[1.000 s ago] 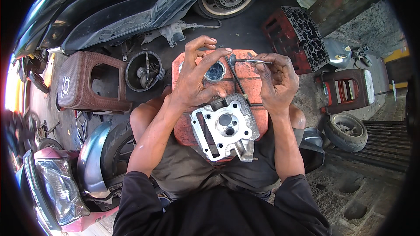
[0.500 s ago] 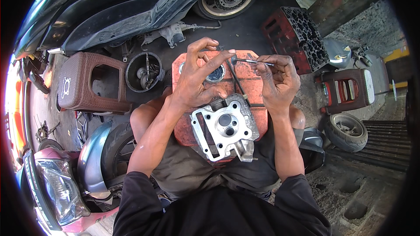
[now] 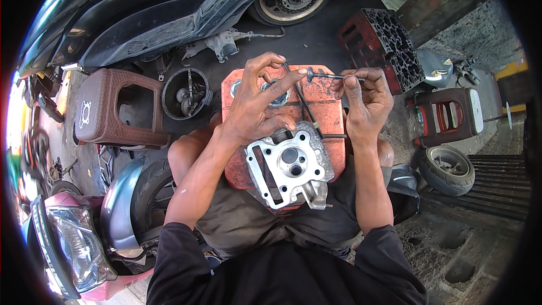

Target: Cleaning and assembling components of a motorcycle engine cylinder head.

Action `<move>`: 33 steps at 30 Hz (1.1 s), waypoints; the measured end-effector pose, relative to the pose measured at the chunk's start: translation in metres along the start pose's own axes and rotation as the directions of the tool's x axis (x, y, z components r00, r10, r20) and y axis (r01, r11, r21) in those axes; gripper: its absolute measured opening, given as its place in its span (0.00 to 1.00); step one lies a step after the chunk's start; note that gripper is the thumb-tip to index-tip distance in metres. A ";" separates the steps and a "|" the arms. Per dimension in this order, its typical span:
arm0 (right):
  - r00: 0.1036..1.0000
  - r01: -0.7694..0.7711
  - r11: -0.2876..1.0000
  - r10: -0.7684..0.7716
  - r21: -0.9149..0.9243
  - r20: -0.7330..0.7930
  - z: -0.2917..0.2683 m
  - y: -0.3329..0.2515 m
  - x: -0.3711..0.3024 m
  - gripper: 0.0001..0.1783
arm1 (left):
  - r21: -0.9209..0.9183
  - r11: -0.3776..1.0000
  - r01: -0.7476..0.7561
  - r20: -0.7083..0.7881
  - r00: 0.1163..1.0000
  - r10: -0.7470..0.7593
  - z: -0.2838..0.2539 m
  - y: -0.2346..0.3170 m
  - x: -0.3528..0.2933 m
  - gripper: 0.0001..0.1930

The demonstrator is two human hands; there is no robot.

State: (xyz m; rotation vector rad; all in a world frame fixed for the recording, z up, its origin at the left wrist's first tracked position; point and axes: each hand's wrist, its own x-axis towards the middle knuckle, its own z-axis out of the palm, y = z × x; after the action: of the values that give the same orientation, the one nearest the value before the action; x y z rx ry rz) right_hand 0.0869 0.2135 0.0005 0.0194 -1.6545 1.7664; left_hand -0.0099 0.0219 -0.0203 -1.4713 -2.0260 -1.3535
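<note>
My right hand [image 3: 367, 96] pinches an engine valve [image 3: 333, 75] by its thin stem, fingers closed round it. The valve lies level, its round head pointing left toward my left index fingertip; whether they touch is hard to tell. My left hand [image 3: 254, 99] has its fingers spread, with the thumb down by the upper edge of a cylinder head [image 3: 268, 164]. That silver metal casting rests, flat machined face up, on an orange-red stool top [image 3: 330, 107] between my knees. Beyond it lie a long dark rod tool [image 3: 301, 93] and a small round tin [image 3: 279, 100], partly hidden by my left hand.
A dark bucket of metal parts [image 3: 187, 93] and a brown stool [image 3: 121, 107] stand at left. A red crate [image 3: 384, 45], another stool [image 3: 451, 117] and a loose wheel [image 3: 447, 170] are at right. A dark motorcycle [image 3: 169, 17] fills the far left.
My right hand has shifted slightly right and up with the valve. The valve head has moved slightly right along with it. My left hand has barely moved.
</note>
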 end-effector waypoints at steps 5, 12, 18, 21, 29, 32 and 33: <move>1.000 -0.013 1.000 0.013 0.025 0.012 -0.002 0.003 0.000 0.11 | -0.034 0.999 0.017 0.018 1.000 -0.017 0.001 0.001 -0.002 0.43; 0.998 -0.062 0.991 0.062 0.121 0.003 -0.007 0.006 0.003 0.09 | -0.023 1.000 -0.010 0.009 1.000 0.010 0.003 -0.001 -0.002 0.44; 0.994 -0.107 0.972 0.103 0.210 0.030 -0.008 0.004 0.004 0.08 | -0.012 1.000 -0.011 0.032 0.999 0.011 0.004 -0.001 -0.002 0.45; 0.992 -0.126 0.969 0.118 0.214 0.048 -0.008 0.006 0.003 0.08 | -0.025 1.000 -0.005 0.046 0.999 0.006 0.006 -0.002 -0.002 0.46; 0.985 -0.162 0.943 0.140 0.290 0.097 -0.007 0.006 0.004 0.08 | -0.009 1.000 0.001 0.057 0.998 0.000 0.005 -0.002 -0.004 0.46; 0.986 -0.158 0.925 0.167 0.344 0.005 -0.005 0.006 0.006 0.09 | 0.002 1.000 -0.014 0.057 0.998 0.014 0.007 -0.002 -0.002 0.44; 0.984 -0.171 0.905 0.178 0.389 0.019 -0.007 0.006 0.007 0.08 | 0.004 1.000 -0.014 0.057 0.998 0.014 0.006 -0.001 -0.001 0.44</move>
State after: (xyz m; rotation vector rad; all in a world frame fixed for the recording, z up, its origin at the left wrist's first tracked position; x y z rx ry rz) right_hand 0.0821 0.2229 -0.0026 0.0391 -1.2995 2.2041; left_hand -0.0089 0.0257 -0.0251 -1.5359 -2.0482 -1.3150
